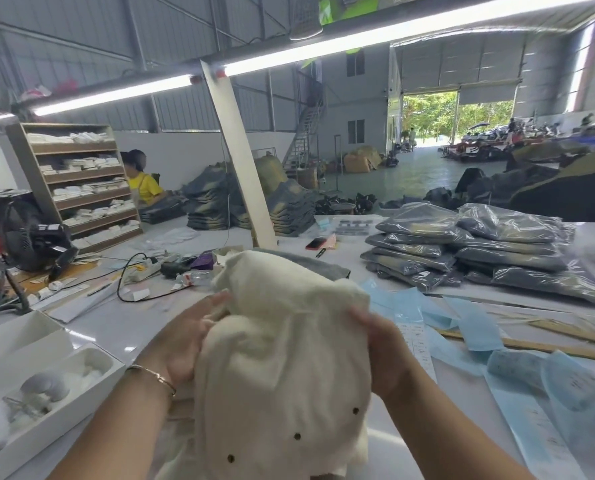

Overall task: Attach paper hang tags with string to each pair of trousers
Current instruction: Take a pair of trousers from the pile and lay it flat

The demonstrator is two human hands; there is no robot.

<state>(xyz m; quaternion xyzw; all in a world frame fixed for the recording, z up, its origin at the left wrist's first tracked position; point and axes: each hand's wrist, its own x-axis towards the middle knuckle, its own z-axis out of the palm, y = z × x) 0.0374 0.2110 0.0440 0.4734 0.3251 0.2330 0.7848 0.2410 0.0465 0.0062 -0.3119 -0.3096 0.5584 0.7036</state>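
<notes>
From the head view, a person holds a bundle of cream trousers up over the white table, close to the camera. The left hand grasps the cloth on its left side, fingers curled into the folds, a thin bracelet on the wrist. The right hand clutches the right side, fingertips dug into the fabric. Three dark studs show low on the cloth.

At the left edge lies an open white box with pale, soft bundles in it; what they are I cannot tell. A second white box sits just beyond it, its contents hidden.

To the right, light blue paper strips lie scattered on the table. Further back, a stack of dark folded garments sealed in clear plastic bags rests on the table. A red phone lies near the slanted post.

On the far left stands a wooden shelf, each level filled with white packets. A black fan sits before it. Unbagged dark trousers are piled behind the post.
</notes>
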